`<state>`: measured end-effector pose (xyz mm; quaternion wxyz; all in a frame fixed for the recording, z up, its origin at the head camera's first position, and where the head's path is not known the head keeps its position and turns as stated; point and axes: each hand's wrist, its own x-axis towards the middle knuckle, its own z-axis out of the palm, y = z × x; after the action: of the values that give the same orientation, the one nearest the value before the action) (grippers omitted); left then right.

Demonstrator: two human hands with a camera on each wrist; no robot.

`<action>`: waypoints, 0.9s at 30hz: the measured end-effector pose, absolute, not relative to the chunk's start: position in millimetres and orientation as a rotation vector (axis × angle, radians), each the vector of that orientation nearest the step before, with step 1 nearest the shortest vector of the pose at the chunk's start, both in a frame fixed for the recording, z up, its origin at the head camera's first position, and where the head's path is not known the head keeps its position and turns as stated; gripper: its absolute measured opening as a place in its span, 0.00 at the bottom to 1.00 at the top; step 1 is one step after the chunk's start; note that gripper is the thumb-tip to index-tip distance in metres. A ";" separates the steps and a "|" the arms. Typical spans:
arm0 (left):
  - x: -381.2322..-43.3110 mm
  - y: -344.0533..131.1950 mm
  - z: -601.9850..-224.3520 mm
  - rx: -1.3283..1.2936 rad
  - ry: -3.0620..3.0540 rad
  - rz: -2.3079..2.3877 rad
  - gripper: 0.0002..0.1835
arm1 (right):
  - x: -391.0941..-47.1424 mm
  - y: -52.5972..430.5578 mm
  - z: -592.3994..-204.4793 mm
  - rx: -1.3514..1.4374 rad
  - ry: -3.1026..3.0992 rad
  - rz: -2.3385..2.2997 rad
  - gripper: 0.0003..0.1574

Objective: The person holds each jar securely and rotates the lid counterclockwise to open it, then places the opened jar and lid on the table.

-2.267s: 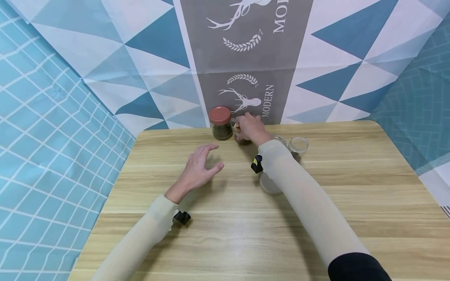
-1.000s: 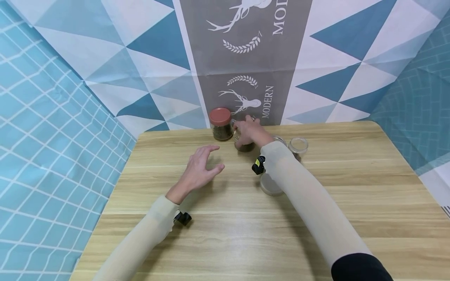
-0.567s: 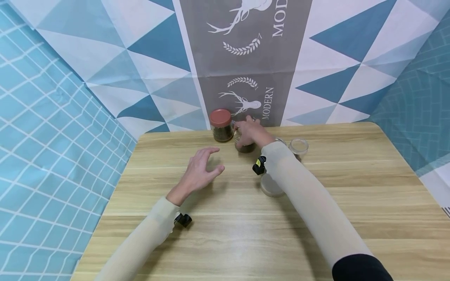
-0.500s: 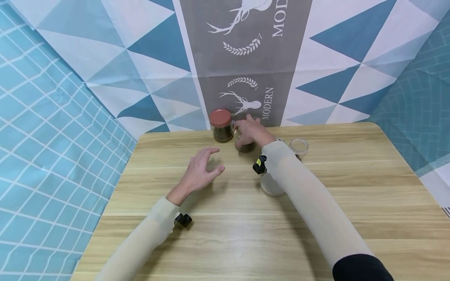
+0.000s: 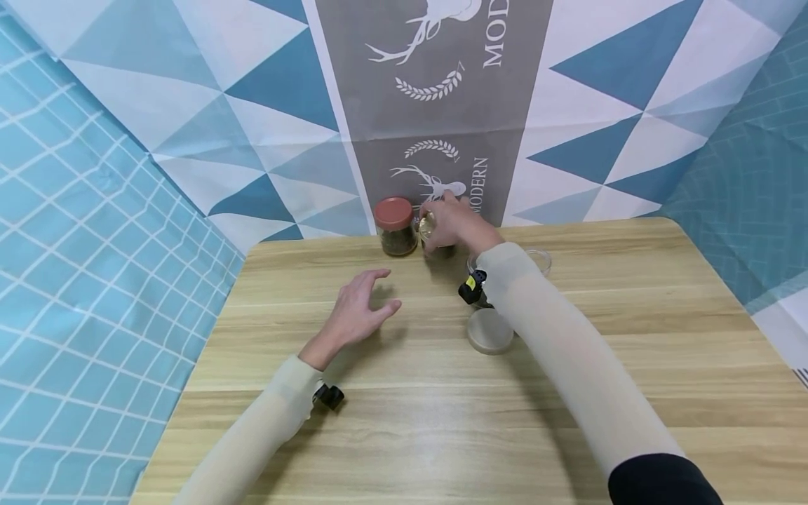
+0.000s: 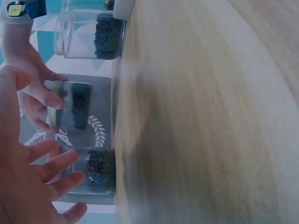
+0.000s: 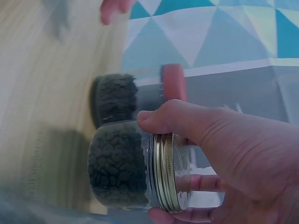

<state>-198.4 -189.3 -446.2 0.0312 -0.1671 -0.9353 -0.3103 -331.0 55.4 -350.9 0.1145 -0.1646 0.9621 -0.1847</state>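
Observation:
My right hand (image 5: 459, 226) grips a glass jar (image 7: 117, 163) around its gold-coloured screw rim; dark round pellets fill its lower part. In the left wrist view this jar hangs a little off the tabletop. Just left of it stands a jar with a red lid (image 5: 394, 213), also holding dark pellets. My left hand (image 5: 356, 308) hovers over the table's left side, fingers and thumb spread, holding nothing. Nearer to me lies a pale round disc-like object (image 5: 489, 331). Another glass jar (image 6: 88, 37) with dark contents stands partly behind the right sleeve.
A clear glass rim (image 5: 540, 261) shows behind the right forearm. The wooden table (image 5: 404, 435) meets a patterned cloth backdrop (image 5: 435, 105) at its far edge. Blue grid cloth (image 5: 95, 280) hangs on the left side.
The right hand has risen slightly with the gold-rimmed jar, after earlier drawing it slightly nearer. The right forearm now uncovers more of the pale disc. My left hand stays put.

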 end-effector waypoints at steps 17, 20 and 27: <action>-200.7 -196.5 -447.7 -0.441 -2.763 -1.090 0.45 | -323.6 66.9 -332.0 -0.536 2.870 -0.663 0.46; -200.9 -197.7 -446.2 -0.448 -2.690 -1.129 0.48 | -320.6 69.5 -332.6 -0.538 2.876 -0.727 0.45; -203.2 -201.2 -444.2 -0.452 -2.608 -1.162 0.51 | -313.3 76.7 -334.6 -0.585 2.888 -0.868 0.46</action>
<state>-203.2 -201.2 -444.2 0.1251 -0.1551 -0.8952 -0.3987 -313.3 76.7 -334.6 0.0351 -0.1903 0.9396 -0.2823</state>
